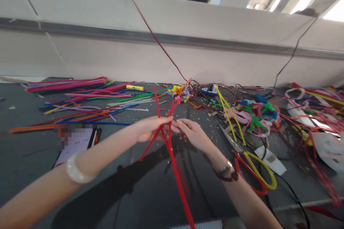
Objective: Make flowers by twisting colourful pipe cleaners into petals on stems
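Several red pipe cleaners point(177, 175) cross in front of me above the dark table, one long end hanging down towards me. My left hand point(152, 128) is closed around the crossing point, with shorter red ends poking up and down past its fingers. From the other side, my right hand point(192, 132) meets it, its fingertips pinched together at the red stems beside my left fingers. Exactly which stem the right fingertips grip is partly hidden. Scissors point(238, 146) with red and yellow handles lie to the right of my right hand.
Loose coloured pipe cleaners point(94, 96) spread over the back left, near a yellow glue stick point(134, 88) and a phone point(76, 143). Small pipe-cleaner flowers point(178, 93) lie at the back. Tangled cords and finished-looking fuzzy shapes point(258, 112) crowd the right. A low white partition point(107, 57) stands behind.
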`<state>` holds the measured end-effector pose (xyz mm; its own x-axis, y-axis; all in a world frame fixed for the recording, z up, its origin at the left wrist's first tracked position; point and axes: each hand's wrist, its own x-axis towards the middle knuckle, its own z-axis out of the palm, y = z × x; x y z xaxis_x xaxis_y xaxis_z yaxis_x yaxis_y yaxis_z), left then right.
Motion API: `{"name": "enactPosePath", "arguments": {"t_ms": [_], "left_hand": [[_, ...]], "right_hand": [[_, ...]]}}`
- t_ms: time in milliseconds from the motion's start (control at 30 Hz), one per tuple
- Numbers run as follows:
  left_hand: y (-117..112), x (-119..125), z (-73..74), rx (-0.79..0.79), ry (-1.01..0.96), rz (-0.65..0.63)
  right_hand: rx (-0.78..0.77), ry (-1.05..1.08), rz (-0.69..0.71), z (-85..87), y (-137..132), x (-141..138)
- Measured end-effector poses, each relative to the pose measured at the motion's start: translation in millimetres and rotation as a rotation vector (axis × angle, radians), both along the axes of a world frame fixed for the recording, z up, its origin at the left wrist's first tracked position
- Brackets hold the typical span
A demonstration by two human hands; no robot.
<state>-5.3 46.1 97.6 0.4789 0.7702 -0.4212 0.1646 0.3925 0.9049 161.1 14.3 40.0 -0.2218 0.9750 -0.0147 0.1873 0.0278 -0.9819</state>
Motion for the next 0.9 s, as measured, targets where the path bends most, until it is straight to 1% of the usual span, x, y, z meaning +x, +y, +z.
{"name": "enactPosePath", "arguments": {"t_ms": [67, 100, 167, 233, 300, 333, 400, 467, 600, 667, 733, 800, 833, 867, 900], "left_hand": [[-10, 11, -26.7, -0.277, -0.084, -0.021], [-14, 14, -38.4, -0.368, -0.161, -0.049], [-20, 17, -58.4, -0.472, -0.262, -0.128], [-25, 17, -73.4, -0.482, -0.290, -0.191], [-28, 17, -83.2, -0.410, -0.241, -0.230], [-29, 17, -86.3, -0.343, -0.186, -0.240], [-27, 15, -89.9, -0.194, -0.047, -0.237], [-21, 11, -91.7, -0.085, 0.076, -0.214], [-2, -4, -92.8, 0.033, 0.222, -0.131], [7, -12, -89.6, 0.112, 0.289, -0.063], [12, -17, -82.4, 0.203, 0.332, 0.018], [11, -16, -73.1, 0.385, 0.353, 0.143], [8, -14, -69.3, 0.541, 0.355, 0.229], [3, -10, -66.7, 0.660, 0.338, 0.275], [-4, -5, -66.1, 0.684, 0.298, 0.251]], "right_hand": [[-0.158, 0.137, 0.005, -7.9, 8, 0], [-0.224, 0.190, -0.008, -12.7, 11, 1], [-0.319, 0.247, -0.029, -23.9, 15, 6], [-0.360, 0.251, -0.037, -35.3, 16, 11], [-0.391, 0.254, -0.046, -44.0, 17, 13], [-0.403, 0.253, -0.049, -46.7, 16, 14], [-0.419, 0.252, -0.059, -48.6, 16, 16], [-0.421, 0.255, -0.078, -47.2, 16, 19], [-0.373, 0.287, -0.138, -44.4, 19, 34], [-0.331, 0.313, -0.158, -46.0, 20, 41], [-0.290, 0.336, -0.163, -48.9, 21, 45], [-0.261, 0.352, -0.152, -51.7, 19, 45], [-0.250, 0.359, -0.134, -52.9, 18, 43], [-0.244, 0.366, -0.108, -53.7, 17, 41], [-0.243, 0.371, -0.075, -54.2, 15, 38]]}}
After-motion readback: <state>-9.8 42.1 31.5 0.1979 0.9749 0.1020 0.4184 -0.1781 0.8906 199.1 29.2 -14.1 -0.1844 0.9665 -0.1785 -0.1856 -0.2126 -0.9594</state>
